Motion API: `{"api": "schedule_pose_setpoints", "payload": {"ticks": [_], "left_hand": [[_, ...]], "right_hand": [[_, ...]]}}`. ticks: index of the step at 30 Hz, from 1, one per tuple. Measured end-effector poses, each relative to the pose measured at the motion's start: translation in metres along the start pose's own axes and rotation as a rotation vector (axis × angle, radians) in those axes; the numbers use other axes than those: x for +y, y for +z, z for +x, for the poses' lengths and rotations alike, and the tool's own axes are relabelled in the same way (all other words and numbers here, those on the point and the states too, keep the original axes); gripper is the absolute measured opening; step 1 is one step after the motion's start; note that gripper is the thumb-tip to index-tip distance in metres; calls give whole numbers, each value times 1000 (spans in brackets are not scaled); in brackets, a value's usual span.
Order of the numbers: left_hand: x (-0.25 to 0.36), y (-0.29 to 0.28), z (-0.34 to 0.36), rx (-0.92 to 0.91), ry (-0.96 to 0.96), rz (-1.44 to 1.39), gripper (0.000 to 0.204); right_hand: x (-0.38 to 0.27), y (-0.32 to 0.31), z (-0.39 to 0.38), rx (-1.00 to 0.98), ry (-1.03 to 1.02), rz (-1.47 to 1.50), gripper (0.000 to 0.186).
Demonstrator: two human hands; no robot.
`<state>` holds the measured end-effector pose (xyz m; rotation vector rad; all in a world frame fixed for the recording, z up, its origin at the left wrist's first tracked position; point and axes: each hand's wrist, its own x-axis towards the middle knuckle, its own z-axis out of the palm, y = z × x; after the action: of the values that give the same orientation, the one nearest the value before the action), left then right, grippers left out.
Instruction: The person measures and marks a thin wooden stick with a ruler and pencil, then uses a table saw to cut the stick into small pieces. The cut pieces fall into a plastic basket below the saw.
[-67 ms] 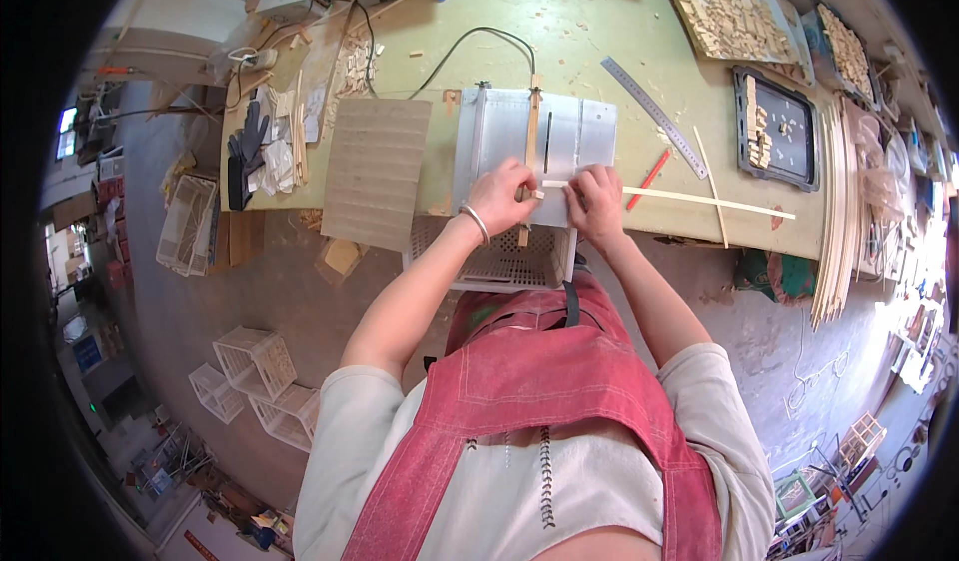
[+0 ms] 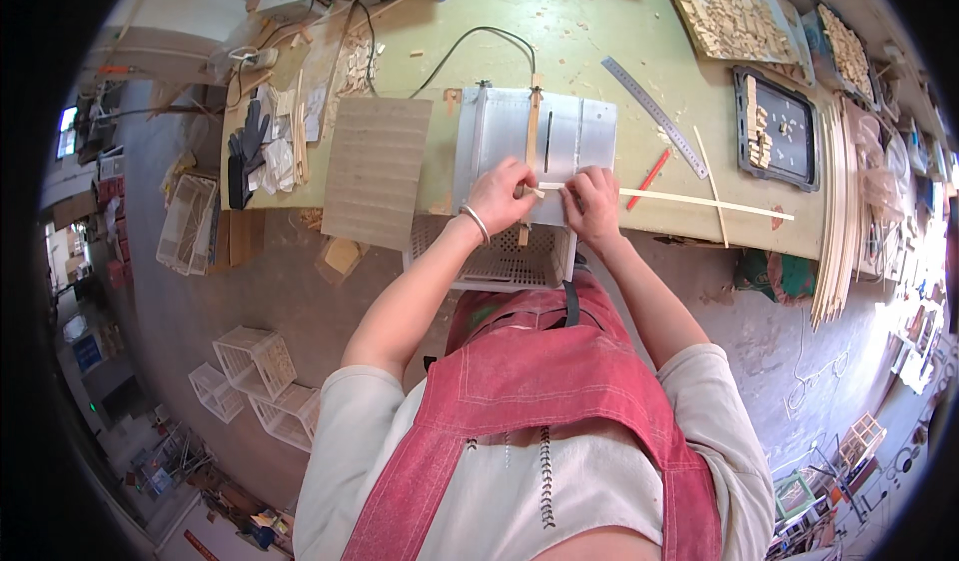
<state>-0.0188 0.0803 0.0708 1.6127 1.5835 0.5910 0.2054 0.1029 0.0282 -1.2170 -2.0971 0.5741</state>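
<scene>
In front of me at the table's near edge lies a silver metal saw table (image 2: pixel 597 126) with a narrow dark slot. A wooden fence bar (image 2: pixel 532 133) runs along it, left of the slot. My left hand (image 2: pixel 499 199) is closed at the bar's near part, pinching a small wood piece (image 2: pixel 534 193) between thumb and fingers. Close by on the right, my right hand (image 2: pixel 593 206) is closed on a long thin wood strip (image 2: pixel 709 201). The strip reaches out to the right over the green table; its left end lies between my hands, near the slot's line.
A steel ruler (image 2: pixel 654 116), a red pencil-like stick (image 2: pixel 649 178) and a black tray (image 2: pixel 814 146) of small wood blocks lie to the right. Cardboard (image 2: pixel 375 171) lies left. Below the saw table stands a white plastic crate (image 2: pixel 499 269). Long strips (image 2: pixel 831 221) are stacked far right.
My right hand and the wood strip have shifted very slightly to the left. My left hand has stayed almost in place, its fingers still round the small wood piece.
</scene>
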Motion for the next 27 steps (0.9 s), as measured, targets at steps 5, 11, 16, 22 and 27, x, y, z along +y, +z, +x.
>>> {"api": "schedule_pose_setpoints", "payload": {"ticks": [5,11,16,22,27], "left_hand": [[-5,9,9,80,17,45,11],[-9,9,13,55,63,84,8],[-11,10,17,63,41,32,8],[-14,7,31,59,48,41,8],[-8,3,37,62,41,93,7]], "right_hand": [[-12,8,0,5,20,12,16],[0,-4,-5,40,66,14,17],[0,-6,4,37,48,15,16],[6,-3,13,26,67,-6,14],[13,0,19,32,58,-15,15]]}}
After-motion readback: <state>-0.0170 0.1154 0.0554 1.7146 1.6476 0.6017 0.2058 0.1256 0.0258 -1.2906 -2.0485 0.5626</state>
